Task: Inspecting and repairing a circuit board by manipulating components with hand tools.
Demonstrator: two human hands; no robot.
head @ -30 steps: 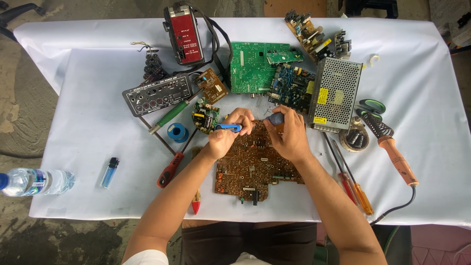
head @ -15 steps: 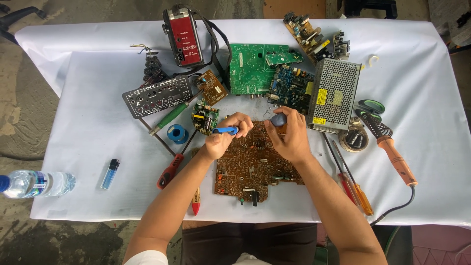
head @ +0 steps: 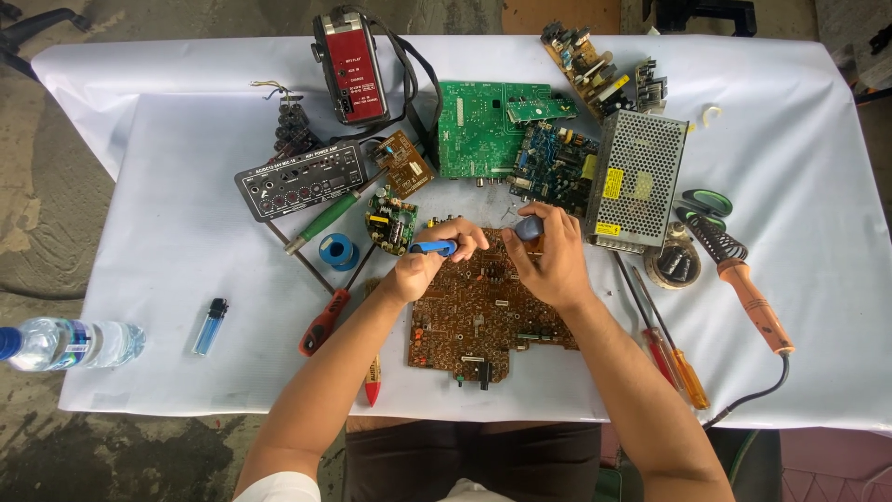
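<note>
- One brown board lies flat near the tabletop's near edge; we hold both hands over its far end.
- Left hand is clamped on one blue tool, long axis left-right.
- Right hand is pinched on one grey knob.
- Two green boards lie beyond; we note open cloth near the left edge.

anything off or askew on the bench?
Nothing spilled or visibly broken. Only oddity: the water bottle lies on its side, hanging over the white table's left edge near the lighter.
</note>
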